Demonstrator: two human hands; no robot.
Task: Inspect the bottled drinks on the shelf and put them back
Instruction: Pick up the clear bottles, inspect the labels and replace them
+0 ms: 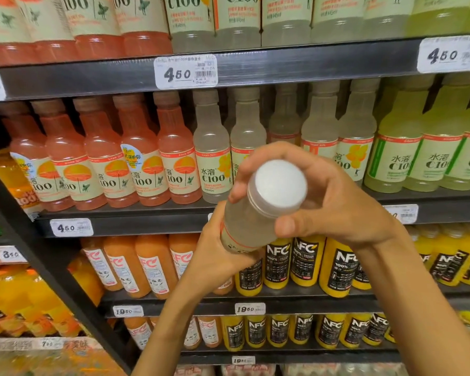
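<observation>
I see both hands off the shelf, pale bottle tilted cap toward me, left hand gripping its lower body, right hand fingers curled round neck beside cap, orange bottles shelved behind left

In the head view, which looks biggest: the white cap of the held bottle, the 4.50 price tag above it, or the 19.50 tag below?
1. 4.50 price tag
2. white cap, nearly as big, but much nearer the camera, so unsure
3. 19.50 tag, clearly smallest
</observation>
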